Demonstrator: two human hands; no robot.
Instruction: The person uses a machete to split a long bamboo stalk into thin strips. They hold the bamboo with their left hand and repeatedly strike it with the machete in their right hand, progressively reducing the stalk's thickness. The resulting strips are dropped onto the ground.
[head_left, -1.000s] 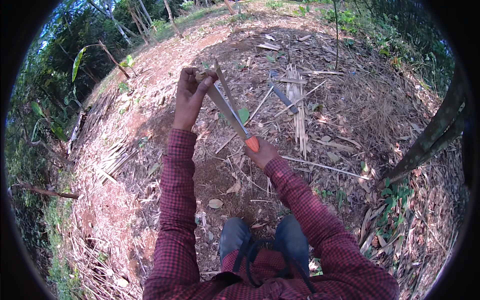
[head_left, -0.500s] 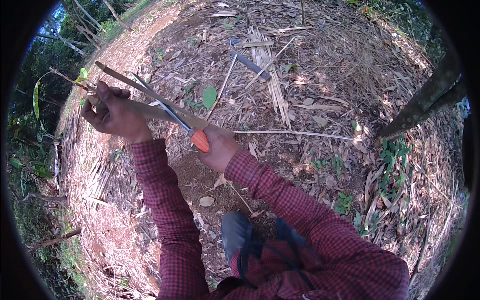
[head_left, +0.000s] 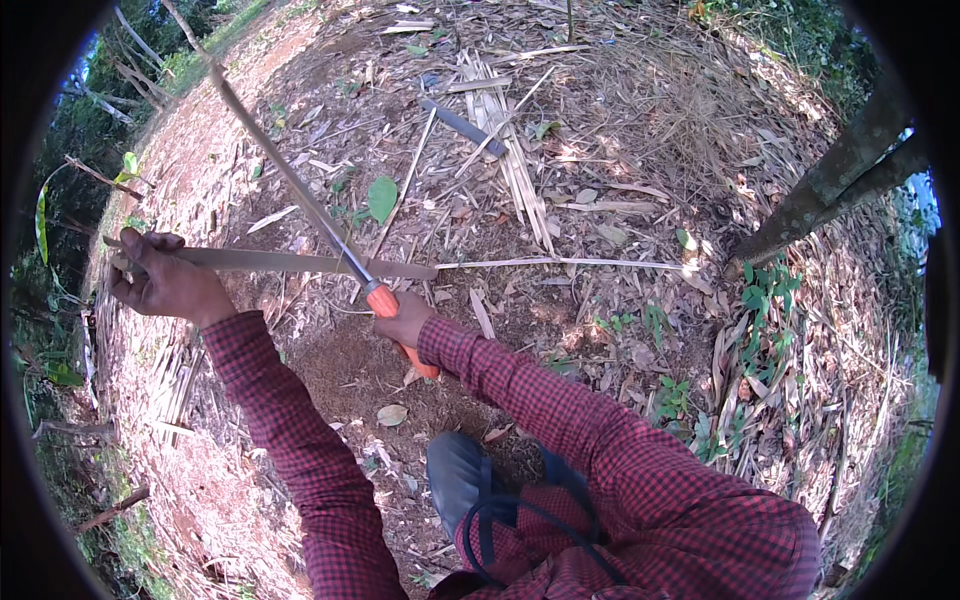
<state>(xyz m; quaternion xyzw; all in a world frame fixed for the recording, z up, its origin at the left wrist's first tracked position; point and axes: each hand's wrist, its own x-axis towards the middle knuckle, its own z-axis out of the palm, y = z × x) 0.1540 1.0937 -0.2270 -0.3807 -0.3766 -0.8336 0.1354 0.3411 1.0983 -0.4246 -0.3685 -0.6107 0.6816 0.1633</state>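
My left hand (head_left: 165, 280) grips one end of a long flat bamboo strip (head_left: 290, 262) that runs to the right across the picture, tapering to a thin sliver. My right hand (head_left: 405, 322) is closed on the orange handle (head_left: 385, 302) of a long knife. Its narrow blade (head_left: 285, 170) points up and to the left and crosses over the strip near the handle. Both sleeves are red checked cloth.
Bare earth strewn with dry leaves and bamboo shavings lies all around. A bundle of split bamboo strips (head_left: 505, 150) and a dark flat piece (head_left: 465, 125) lie ahead. A slanting trunk (head_left: 850, 170) stands at the right, green plants (head_left: 765, 290) near it.
My left hand has moved out to the left and lower, drawing the strip level. The knife blade now points farther up and left, and my view has shifted.
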